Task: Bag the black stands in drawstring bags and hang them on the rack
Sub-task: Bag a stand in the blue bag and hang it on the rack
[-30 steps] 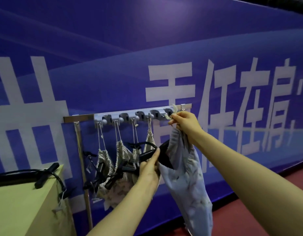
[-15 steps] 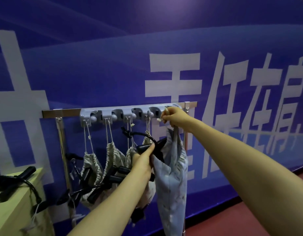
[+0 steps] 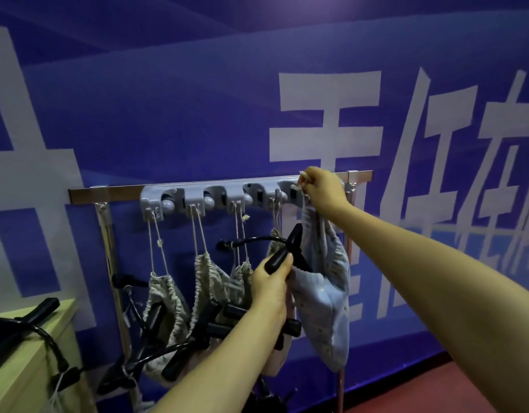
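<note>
Left hand (image 3: 270, 286) fingers (image 3: 279, 265) wrap black stand (image 3: 290, 248) beside blue bag (image 3: 325, 293).

Large white Chinese characters on blue wall banner (image 3: 197, 114), "任" (image 3: 448, 150) legible

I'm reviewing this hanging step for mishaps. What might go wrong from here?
1. The right hand pinches the blue bag's cord at the rack's end hook; a missed hook may drop it.
2. The black stand in the left hand sticks out and may snag neighbouring bags.
</note>
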### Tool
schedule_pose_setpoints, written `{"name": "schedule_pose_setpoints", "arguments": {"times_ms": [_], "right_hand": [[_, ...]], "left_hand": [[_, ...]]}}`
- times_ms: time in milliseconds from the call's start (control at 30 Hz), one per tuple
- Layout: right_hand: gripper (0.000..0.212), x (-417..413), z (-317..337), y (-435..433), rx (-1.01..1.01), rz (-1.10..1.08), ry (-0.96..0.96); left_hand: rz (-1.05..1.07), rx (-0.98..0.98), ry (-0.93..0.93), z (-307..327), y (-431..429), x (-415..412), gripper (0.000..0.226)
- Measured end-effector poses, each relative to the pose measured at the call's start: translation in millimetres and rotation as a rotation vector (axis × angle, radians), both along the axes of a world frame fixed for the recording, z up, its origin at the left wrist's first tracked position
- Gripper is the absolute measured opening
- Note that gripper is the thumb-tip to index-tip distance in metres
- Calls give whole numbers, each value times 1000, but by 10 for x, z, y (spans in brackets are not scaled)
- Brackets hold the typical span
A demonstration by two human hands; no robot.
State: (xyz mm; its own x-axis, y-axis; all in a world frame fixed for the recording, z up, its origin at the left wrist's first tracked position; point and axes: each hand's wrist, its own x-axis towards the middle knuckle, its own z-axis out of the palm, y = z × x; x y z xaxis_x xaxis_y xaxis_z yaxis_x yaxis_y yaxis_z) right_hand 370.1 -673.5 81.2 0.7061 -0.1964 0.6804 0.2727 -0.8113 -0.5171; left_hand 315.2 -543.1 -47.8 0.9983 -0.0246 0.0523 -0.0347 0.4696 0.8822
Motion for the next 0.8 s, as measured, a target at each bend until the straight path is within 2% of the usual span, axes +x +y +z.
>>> {"name": "schedule_pose_setpoints", "arguments": {"times_ms": [133,367,433,533,667,800], "right_hand": [[14,20,-11,-158,86,-44,-45],[17,142,-247,-285,389,93,143],[16,123,-315,-268,457,120,168],[24,16,-409,-212,486,107,193],[16,-142,-531,-79,440,85,217],[50,-410,-549,87,333,87,367]], "left_hand": [[-32,19,-37,71,-79,46,9],[-28,97,46,-134,-77,94,8],[-14,180,50,-151,-36,75,10],[-19,389,32,-126,-5,6,18],[-56,426,65,-5,87,-167,42],[-54,448,105,84,267,-366,40]]}}
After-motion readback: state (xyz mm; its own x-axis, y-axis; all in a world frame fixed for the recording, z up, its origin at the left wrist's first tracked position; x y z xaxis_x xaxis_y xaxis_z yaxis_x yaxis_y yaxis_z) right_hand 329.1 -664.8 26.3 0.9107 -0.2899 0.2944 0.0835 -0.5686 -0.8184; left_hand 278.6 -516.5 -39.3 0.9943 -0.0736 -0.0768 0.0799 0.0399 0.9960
